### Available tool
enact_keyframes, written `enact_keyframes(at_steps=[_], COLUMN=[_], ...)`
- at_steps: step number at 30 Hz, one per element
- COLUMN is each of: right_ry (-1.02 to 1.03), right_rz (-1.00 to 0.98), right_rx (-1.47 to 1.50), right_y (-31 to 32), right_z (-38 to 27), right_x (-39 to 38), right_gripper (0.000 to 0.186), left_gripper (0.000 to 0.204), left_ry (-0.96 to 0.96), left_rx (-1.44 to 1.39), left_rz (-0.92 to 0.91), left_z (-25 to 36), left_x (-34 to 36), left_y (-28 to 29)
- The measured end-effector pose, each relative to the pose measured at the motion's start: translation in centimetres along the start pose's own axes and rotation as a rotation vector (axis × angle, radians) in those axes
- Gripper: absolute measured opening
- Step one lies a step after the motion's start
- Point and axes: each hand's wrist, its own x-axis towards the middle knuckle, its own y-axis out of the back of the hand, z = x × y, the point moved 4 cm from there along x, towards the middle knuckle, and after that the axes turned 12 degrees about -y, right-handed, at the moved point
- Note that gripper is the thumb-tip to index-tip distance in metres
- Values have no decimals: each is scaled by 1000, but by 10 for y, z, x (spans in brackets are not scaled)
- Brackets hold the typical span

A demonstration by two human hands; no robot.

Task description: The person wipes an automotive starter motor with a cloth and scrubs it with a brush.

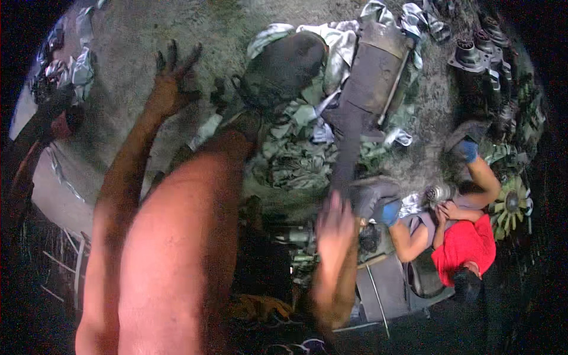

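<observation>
My left hand point(173, 83) hovers over the grey ground at the upper left, fingers spread and holding nothing. My right hand point(335, 228) is smeared by motion at the centre right, so its grip cannot be made out. Just beyond it runs a long dark shape point(348, 154), too blurred to name, reaching toward a grey metal cylinder point(373, 74). Left of the cylinder sits a dark rounded piece point(290, 65). Crumpled silvery metal scrap point(296, 142) lies below and around both. My bare bent leg point(177, 254) rises between my arms.
At the right sits a co-worker in a red shirt point(467, 248), hands point(449, 211) by a small round metal part point(436, 193). A yellowish fan point(510, 207) and flanged metal parts point(470, 54) lie farther right. Another person's dark arm point(35, 133) shows at the left edge.
</observation>
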Motion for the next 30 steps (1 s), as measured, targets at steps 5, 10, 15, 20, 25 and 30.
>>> enact_keyframes(at_steps=[5, 10, 15, 20, 25, 30], right_ry=[-363, -17, -206, 51, 572, 554], right_rz=[-137, -95, -81, -85, -138, -195], right_rx=[-194, -48, -168, -362, -570, -493], right_y=[52, -10, 18, 37, 47, 49], right_z=[25, -14, -42, -32, -52, -56], right_x=[-77, 69, 33, -24, -30, -30], right_gripper=[41, 36, 42, 44, 59, 63], left_gripper=[100, 97, 95, 95, 94, 93], left_ry=[-68, 12, -36, -114, -108, -129], left_rx=[-49, 13, 2, -30, 1, -38], left_rz=[44, -15, 44, -39, 21, 59], left_z=[11, 5, 0, 7, 7, 3], left_x=[3, 0, -3, 2, 3, 3], left_y=[-2, -2, -3, 1, -7, -7])
